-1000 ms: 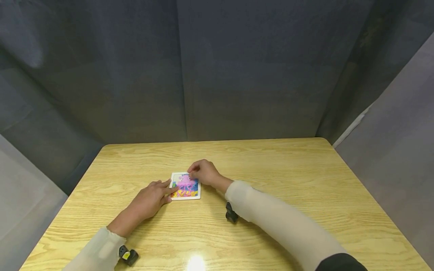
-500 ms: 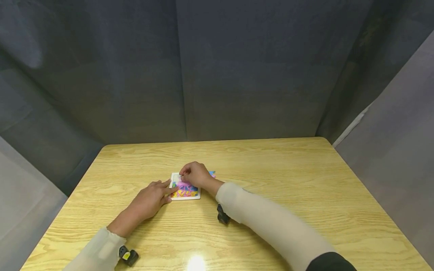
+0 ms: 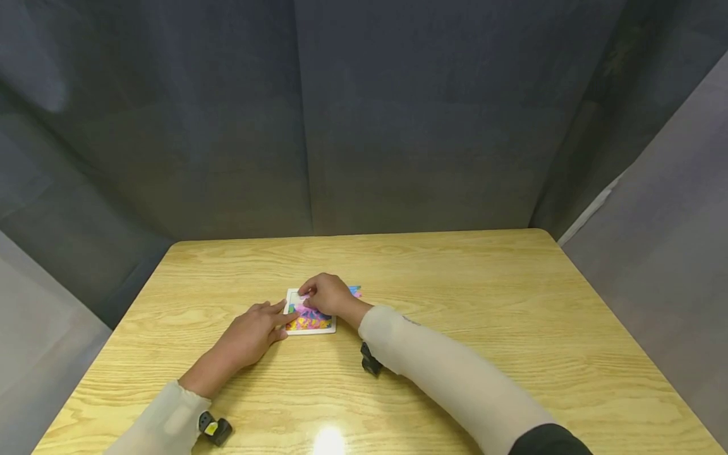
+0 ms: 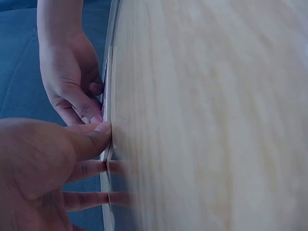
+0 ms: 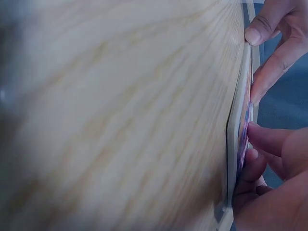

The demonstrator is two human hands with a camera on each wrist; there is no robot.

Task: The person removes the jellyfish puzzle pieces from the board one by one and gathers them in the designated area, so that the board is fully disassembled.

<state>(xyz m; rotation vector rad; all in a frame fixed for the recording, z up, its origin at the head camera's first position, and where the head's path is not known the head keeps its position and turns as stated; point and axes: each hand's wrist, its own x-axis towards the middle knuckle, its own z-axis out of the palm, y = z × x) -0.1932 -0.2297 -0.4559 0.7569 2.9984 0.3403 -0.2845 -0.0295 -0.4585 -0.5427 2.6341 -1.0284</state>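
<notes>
A small jigsaw puzzle (image 3: 309, 324) in a white frame lies flat on the wooden table, with a pink, yellow and blue sea picture. My left hand (image 3: 250, 333) rests at its left side; the thumb touches the lower left corner and the straight forefinger lies across the picture. Over the upper part, my right hand (image 3: 330, 295) pinches a puzzle piece between thumb and forefinger, low against the picture. The fingers mostly hide that piece. A pale patch shows at the upper left of the frame. In the right wrist view the board (image 5: 236, 130) appears edge-on, both hands touching it.
Blue and pink puzzle pieces (image 3: 355, 291) show just right of the frame, partly behind my right hand. The wooden table (image 3: 455, 303) extends widely around it, with a dark curtain (image 3: 364, 126) along the back edge. Small black cameras sit on both wrists.
My right hand has moved left across the top of the puzzle, uncovering the blue and pink pieces on the right. During the last half second it barely shifts. The left hand stays put.
</notes>
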